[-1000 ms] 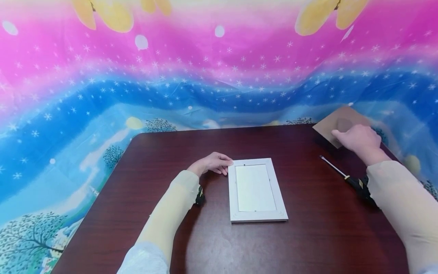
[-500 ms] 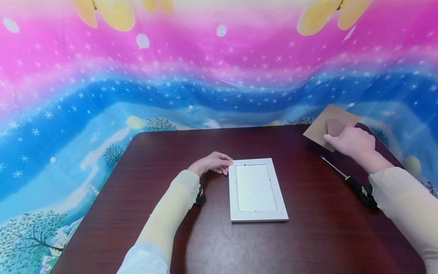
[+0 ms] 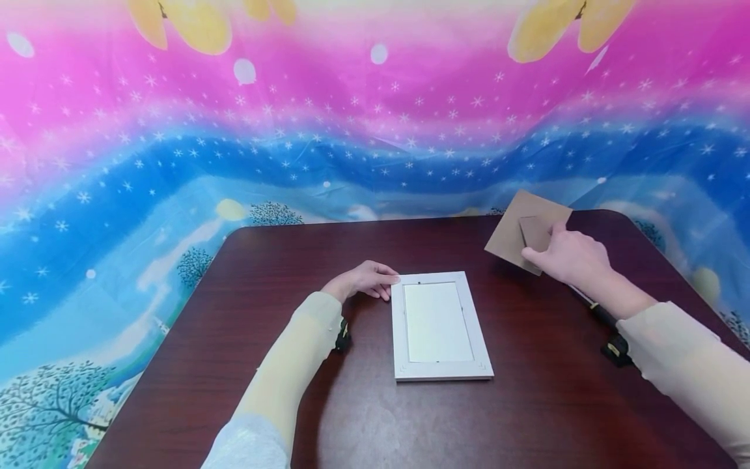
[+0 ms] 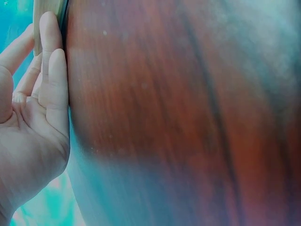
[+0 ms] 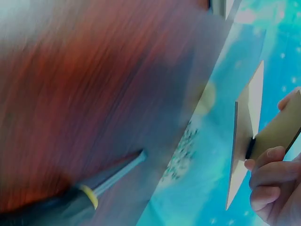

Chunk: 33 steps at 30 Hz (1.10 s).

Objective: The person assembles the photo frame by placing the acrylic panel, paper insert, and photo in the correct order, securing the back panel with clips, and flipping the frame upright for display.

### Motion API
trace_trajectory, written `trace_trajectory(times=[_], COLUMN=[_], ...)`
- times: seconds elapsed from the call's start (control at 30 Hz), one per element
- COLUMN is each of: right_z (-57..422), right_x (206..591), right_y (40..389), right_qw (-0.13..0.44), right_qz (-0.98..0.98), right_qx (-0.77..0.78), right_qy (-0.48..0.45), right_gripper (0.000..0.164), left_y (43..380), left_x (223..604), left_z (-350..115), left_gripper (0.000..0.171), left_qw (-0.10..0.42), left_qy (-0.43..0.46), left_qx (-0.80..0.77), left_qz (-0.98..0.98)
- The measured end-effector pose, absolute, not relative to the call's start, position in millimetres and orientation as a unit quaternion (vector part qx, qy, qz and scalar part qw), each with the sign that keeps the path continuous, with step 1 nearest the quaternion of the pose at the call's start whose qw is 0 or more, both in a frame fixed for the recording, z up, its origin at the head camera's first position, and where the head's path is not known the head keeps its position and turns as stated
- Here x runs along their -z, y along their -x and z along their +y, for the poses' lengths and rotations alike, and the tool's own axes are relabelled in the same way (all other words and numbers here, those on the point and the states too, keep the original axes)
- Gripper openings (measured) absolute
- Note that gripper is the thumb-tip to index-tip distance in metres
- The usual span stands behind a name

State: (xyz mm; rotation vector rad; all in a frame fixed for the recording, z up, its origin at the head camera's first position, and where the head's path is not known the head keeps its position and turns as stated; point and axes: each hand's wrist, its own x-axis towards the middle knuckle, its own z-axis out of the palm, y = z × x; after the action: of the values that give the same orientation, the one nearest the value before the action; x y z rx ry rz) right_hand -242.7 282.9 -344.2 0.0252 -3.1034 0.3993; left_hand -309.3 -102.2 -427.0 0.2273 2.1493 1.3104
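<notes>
A white picture frame (image 3: 398, 332) lies flat at the middle of the table, a pale panel (image 3: 438, 322) filling its opening. My left hand (image 3: 364, 280) pinches its upper left corner; in the left wrist view the frame's edge (image 4: 44, 7) sits between thumb and fingers. Up at the back right, my right hand (image 3: 577, 257) holds a brown frame backing board (image 3: 505, 231), tilted and raised over the table. In the right wrist view, fingers (image 5: 270, 174) grip the board's stand leg (image 5: 277, 129), which sticks out from the panel on a dark hinge.
A flathead screwdriver (image 5: 117, 176) with a black and yellow handle lies on the table at the right, partly beneath my right forearm. The dark red wooden table (image 3: 281, 260) ends at a patterned cloth backdrop (image 3: 375, 163) behind.
My right hand has brought the backing board leftward and nearer the frame, from the table's far right corner. The left hand and the frame have stayed in place.
</notes>
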Motion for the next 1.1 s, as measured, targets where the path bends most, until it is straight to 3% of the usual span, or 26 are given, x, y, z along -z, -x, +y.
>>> trace_trajectory(times=[0.43,1.1], right_z=[233,194], right_x=[347,360], right_y=[223,190], right_qw=[0.022,0.000], right_qz=[-0.990,-0.987], right_qx=[-0.123,-0.110], right_qy=[-0.057,-0.118], right_gripper=[0.069,0.065], left_y=[310,311], left_x=[427,430], left_z=[-103,-103], left_gripper=[0.034,0.034], left_qw=[0.301,0.303], left_qy=[-0.087,-0.086], left_qx=[-0.491,-0.494], left_qz=[0.813,0.810])
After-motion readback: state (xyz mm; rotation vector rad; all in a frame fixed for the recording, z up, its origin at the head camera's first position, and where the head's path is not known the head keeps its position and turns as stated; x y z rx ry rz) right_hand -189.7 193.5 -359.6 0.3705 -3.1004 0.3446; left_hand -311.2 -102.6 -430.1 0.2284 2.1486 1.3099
